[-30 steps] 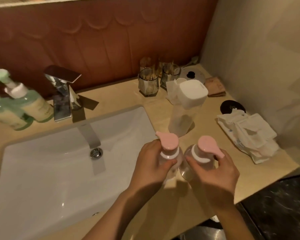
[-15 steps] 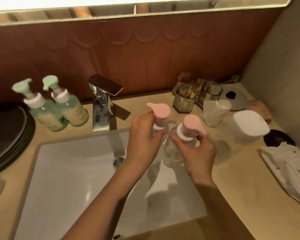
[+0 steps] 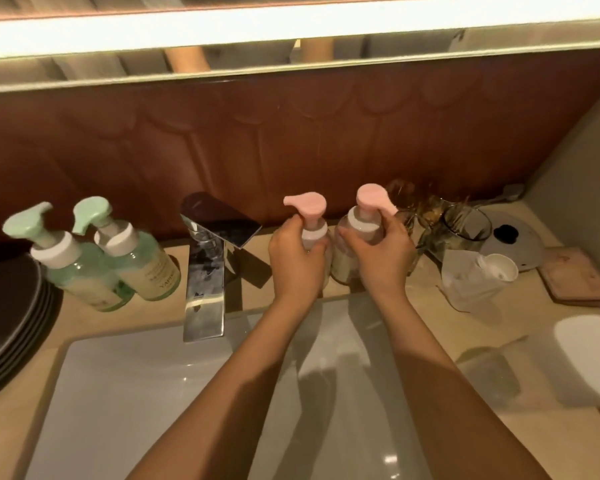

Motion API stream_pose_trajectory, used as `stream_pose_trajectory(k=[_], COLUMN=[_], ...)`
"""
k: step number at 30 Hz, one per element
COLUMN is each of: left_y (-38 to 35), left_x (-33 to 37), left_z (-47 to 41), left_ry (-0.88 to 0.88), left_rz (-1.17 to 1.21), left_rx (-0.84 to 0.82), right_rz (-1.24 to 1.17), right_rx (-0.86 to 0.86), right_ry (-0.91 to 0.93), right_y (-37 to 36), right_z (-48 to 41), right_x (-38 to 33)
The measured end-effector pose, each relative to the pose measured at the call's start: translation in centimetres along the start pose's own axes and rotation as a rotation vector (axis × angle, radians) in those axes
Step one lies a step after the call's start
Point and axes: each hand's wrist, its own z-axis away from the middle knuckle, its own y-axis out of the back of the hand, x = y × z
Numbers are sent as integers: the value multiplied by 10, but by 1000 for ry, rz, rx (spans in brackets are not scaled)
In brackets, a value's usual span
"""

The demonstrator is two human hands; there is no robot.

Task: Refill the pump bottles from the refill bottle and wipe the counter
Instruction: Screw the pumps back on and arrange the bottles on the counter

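my left hand [image 3: 297, 265] grips clear plastic pink-pump bottle [image 3: 307, 206], right hand [image 3: 381, 254] grips its twin [image 3: 368, 216], at back of beige counter [image 3: 423, 301]; hands hide bottle bodies. white-capped refill bottle [image 3: 586, 355] cut off right.

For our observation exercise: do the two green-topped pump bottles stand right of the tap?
No, both green-topped pump bottles stand left of the tap.

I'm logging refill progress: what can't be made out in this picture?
Head view:
Fill level, left pink bottle and right pink bottle: left hand and right hand cover them.
Label text on green pump bottles: too small, blurred.
White-lidded container: cut off by the right edge.
Dark plates: cut off by the left edge.
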Motion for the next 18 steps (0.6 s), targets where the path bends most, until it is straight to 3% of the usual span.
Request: stream_pose_trajectory(k=[5,10,18], left_y=[-4,-3,22], left_x=[2,-9,3], left_z=[-29,-36,49], left_ry=[64,184,208], left_rz=[133,99,155], left_rx=[-3,-172,-352], right_rz=[15,10,-26], right_rx=[-17,-106,-185], right_ry=[-6,0,-46], right_y=[-19,-16,30], right_z=[-20,-19,49], right_x=[8,8,4])
